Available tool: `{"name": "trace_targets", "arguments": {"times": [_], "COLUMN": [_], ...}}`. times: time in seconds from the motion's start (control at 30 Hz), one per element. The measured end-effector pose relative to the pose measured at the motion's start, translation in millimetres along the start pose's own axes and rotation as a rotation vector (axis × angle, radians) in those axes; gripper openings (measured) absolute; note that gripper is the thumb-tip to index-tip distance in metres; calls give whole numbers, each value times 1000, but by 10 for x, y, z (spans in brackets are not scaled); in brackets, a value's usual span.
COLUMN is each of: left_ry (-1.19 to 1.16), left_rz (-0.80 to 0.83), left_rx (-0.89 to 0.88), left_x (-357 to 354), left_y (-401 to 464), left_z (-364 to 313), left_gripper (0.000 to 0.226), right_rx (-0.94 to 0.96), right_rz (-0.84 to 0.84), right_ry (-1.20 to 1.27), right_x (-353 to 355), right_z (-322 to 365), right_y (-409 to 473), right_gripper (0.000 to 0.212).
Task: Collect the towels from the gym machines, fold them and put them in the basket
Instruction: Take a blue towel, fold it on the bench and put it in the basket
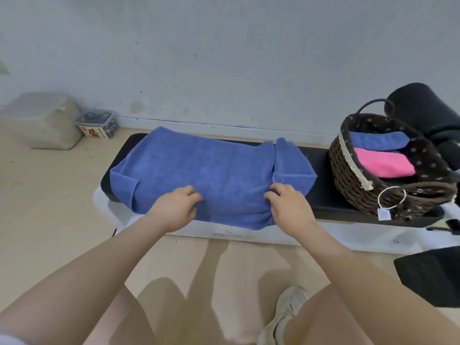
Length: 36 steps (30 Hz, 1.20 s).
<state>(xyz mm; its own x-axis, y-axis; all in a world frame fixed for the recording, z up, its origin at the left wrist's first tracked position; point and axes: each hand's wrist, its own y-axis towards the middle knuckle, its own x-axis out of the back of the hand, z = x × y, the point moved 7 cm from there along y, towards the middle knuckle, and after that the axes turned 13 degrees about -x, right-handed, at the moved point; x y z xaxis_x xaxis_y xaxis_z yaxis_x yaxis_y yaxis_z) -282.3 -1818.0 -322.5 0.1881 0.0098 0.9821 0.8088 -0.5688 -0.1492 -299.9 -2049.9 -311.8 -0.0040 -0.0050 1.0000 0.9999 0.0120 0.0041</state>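
Towel (199, 168), blue, is lying spread over the black tabletop (321, 180); the left hand (174, 207) and right hand (288, 205) are both gripping its near edge with curled fingers; the wicker basket (348, 175) is sitting just beside it, holding a folded blue towel (378, 140) and pink towel (383, 163).

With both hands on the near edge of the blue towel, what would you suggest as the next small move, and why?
Probably lift that near edge and fold it away toward the wall. Both the left hand and the right hand pinch the blue towel, which lies spread over the bench, too wide for the basket.
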Motion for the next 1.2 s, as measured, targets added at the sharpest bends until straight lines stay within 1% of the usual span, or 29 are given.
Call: {"name": "trace_targets", "arguments": {"times": [0.07,0.1,0.13,0.2,0.27,0.33,0.37,0.43,0.47,0.5,0.53,0.57,0.6,0.63,0.67,0.7,0.73,0.77,0.8,0.83,0.87,0.9,0.93,1.0,1.03,1.13,1.2], "left_ry": [12,22,40,95,111,60,26,-31,-48,-62,-76,-87,-91,-90,-87,-85,-87,-91,-98,-106,-116,-127,-144,-172,-164,-142,-159], "left_rz": [-83,-92,-79,-6,64,108,125,155,162,165,165,162,153,128,73,-14,-118,-212,-280,-312,-308,-266,-195,-26,25,42,32], "left_rx": [-122,-176,-211,-229,-207,-159,-127,-73,-56,-40,-23,-8,1,8,17,36,68,108,136,137,114,87,73,117,151,234,271], "left_x": [87,100,94,45,-14,-66,-100,-163,-184,-196,-198,-198,-194,-179,-144,-82,8,100,171,207,211,184,133,-6,-55,-93,-100], "left_y": [253,381,509,754,937,1047,1081,1128,1147,1169,1187,1208,1228,1246,1267,1286,1302,1320,1349,1399,1461,1532,1587,1632,1631,1626,1629], "left_z": [-294,-421,-528,-685,-776,-782,-755,-693,-676,-668,-663,-656,-652,-647,-635,-609,-574,-538,-509,-490,-482,-470,-444,-318,-238,-41,46], "left_gripper": [42,45,46,49,52,55,56,57,58,59,60,60,61,60,58,54,48,42,39,39,42,47,52,61,66,73,73], "right_rx": [-23,-20,12,121,191,237,242,240,259,254,204,106,17,-45,-75,-92,-108,-133,-155,-167,-170,-163,-175,-229,-249,-243,-299], "right_rz": [68,91,87,-40,-172,-246,-265,-165,-100,2,135,282,327,296,164,31,-51,-65,-9,62,132,191,253,370,403,407,385], "right_ry": [-87,-142,-210,-340,-401,-394,-378,-292,-266,-235,-188,-127,-10,111,248,366,437,471,444,407,404,435,514,682,696,489,375], "right_x": [-33,-38,-34,18,107,136,129,114,77,49,5,-10,23,73,184,294,344,332,271,186,100,14,-68,-238,-305,-431,-468], "right_z": [-153,-213,-243,-231,-229,-303,-364,-476,-537,-609,-710,-815,-886,-939,-969,-989,-993,-980,-943,-903,-856,-809,-783,-788,-808,-858,-928], "right_y": [78,117,141,170,165,114,78,25,-7,-39,-44,-42,-21,29,107,198,300,408,529,644,734,811,863,932,947,976,1011], "right_gripper": [46,47,45,33,26,24,26,34,35,30,21,18,24,33,38,38,35,33,35,42,49,55,61,68,70,69,68]}}
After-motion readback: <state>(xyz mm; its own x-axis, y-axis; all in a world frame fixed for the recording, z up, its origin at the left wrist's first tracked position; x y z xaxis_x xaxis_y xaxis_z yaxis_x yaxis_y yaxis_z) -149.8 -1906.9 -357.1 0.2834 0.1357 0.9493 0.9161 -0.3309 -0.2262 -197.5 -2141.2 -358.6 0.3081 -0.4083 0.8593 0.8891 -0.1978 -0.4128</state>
